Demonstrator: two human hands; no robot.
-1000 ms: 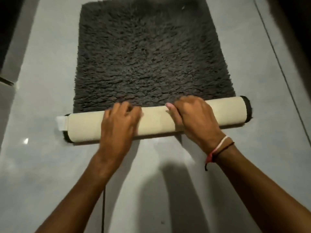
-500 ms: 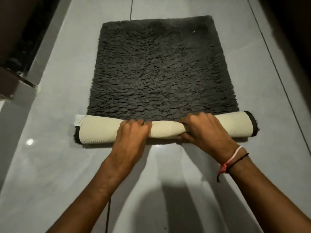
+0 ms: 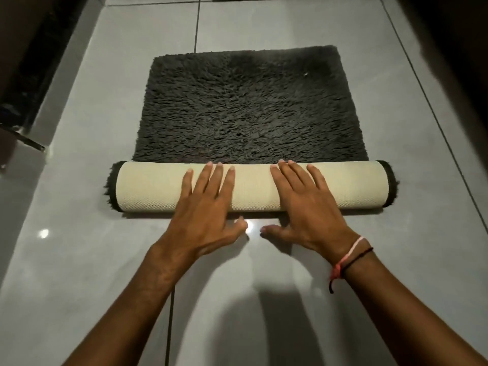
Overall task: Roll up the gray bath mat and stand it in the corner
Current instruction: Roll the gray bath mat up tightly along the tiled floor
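Note:
The gray bath mat [image 3: 245,107] lies on the tiled floor with its shaggy dark pile up. Its near end is rolled into a thick tube [image 3: 153,187] that shows the cream woven backing, with dark fringe at both ends. My left hand [image 3: 206,207] rests flat on the middle of the roll, fingers spread and reaching to its far side. My right hand [image 3: 303,204] lies flat beside it on the roll, a pink and a black cord on the wrist. Both thumbs hang down in front of the roll, near the floor.
Glossy gray floor tiles [image 3: 79,260] surround the mat, with grout lines running away from me. A dark wall base or furniture [image 3: 34,62] runs along the left, with a metal-edged corner [image 3: 23,138]. The right side [image 3: 454,48] is dark.
The roll has grown thicker and moved away from me, leaving less flat mat. My hands went from clenched around the roll to lying flat with fingers spread on top.

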